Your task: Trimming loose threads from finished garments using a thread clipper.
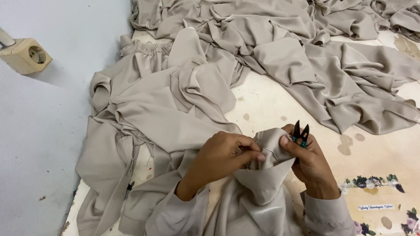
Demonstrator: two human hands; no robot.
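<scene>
My left hand point(223, 157) pinches a folded edge of beige fabric point(262, 175) low in the view. My right hand point(308, 164) grips the same fold from the right and also holds small black thread snips point(300, 132), blades pointing up and away from me. The cloth bunches between both hands and drapes down toward me. Both sleeves are beige like the fabric.
Several more beige garments point(284, 48) lie heaped across the pale floor covering point(267, 105) ahead and to the left. A light blue wall point(48, 131) with a cream socket box point(26, 54) borders the left. A floral print strip point(372, 181) lies at lower right.
</scene>
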